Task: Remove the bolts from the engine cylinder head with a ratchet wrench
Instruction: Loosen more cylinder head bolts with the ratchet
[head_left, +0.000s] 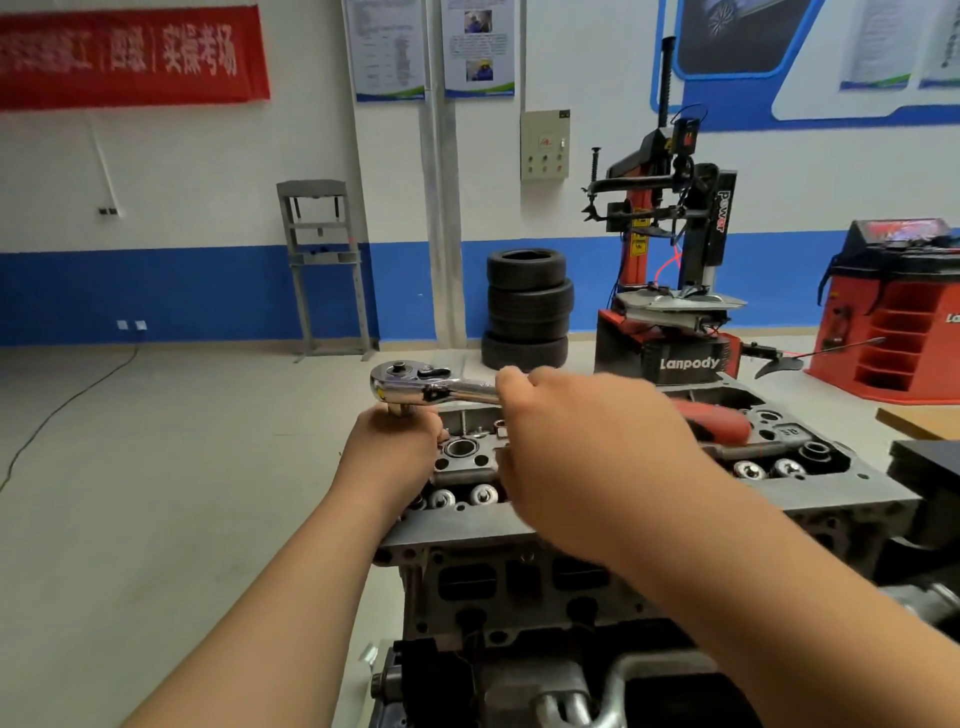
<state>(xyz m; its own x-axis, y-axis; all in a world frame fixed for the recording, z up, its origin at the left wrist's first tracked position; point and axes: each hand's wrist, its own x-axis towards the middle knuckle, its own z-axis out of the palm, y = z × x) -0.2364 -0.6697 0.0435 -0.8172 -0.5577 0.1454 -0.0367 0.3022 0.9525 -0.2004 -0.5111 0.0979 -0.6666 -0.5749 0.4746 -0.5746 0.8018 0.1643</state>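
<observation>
Workshop floor and a blue-banded wall sit behind the grey cast cylinder head (841, 501). The right hand (587, 447) wraps tight around the ratchet wrench (415, 387) mid-handle, its red grip poking out on the right. The left hand (395, 447) curls around the socket stem (400, 410) under the chrome wrench head, at the cylinder head's left end. The bolt is hidden.

Bright, even indoor light fills the room, leaving only faint, soft shadows on the floor (156, 467). Small glints sit on the chrome head of the wrench (410, 387). Motion blur smears the right hand (582, 447), the red banner (130, 57) looks soft, and the wall pipe (441, 208) leans with wide-angle warp.
</observation>
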